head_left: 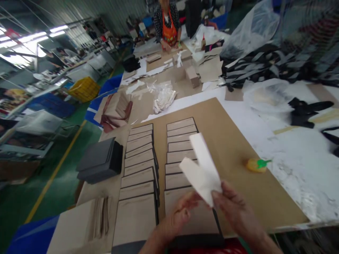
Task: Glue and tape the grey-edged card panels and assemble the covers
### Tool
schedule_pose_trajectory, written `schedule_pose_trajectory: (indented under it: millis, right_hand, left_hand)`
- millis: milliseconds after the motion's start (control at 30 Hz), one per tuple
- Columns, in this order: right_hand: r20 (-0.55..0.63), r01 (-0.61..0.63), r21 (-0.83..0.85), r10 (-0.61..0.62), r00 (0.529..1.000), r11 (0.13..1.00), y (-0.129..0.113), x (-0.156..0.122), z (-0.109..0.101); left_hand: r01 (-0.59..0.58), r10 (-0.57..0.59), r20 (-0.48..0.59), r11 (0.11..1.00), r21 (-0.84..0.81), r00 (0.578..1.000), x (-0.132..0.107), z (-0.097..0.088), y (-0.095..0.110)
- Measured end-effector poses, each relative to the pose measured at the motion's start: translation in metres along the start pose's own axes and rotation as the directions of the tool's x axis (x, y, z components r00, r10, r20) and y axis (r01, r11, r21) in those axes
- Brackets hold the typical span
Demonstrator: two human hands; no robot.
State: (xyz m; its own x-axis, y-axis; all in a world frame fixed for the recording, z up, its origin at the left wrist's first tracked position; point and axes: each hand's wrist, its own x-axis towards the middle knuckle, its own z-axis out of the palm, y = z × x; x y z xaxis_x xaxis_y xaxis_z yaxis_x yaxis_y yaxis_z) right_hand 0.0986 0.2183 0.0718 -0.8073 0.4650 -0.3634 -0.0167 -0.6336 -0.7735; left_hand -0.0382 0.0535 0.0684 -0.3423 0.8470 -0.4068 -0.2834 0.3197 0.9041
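Both my hands are raised over the near edge of a brown board. My left hand and my right hand each pinch the lower end of white paper strips, which fan upward in a V. Beneath them lie two columns of overlapping tan cards with dark edges, running away from me. The fingers of both hands are closed on the strips.
A yellow glue bottle with a green cap lies on the board to the right. A stack of dark grey sheets sits left of the cards. White strips lie heaped further back. A person in an orange apron works at the far end.
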Motion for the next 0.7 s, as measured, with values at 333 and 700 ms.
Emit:
schedule_pose_trajectory:
  millis: [333,700]
  right_hand:
    - [0.139,-0.208,0.149,0.188,0.972,0.967,0.107,-0.047,0.093]
    - [-0.132,-0.050,-0.524,-0.023,0.991,0.850,0.090,-0.014,0.105]
  left_hand:
    - [0.052,-0.189,-0.091,0.640,-0.767,0.978,-0.036,-0.025,-0.010]
    - [0.163,-0.337,-0.286,0.854,-0.494,0.897,-0.068,-0.072,-0.028]
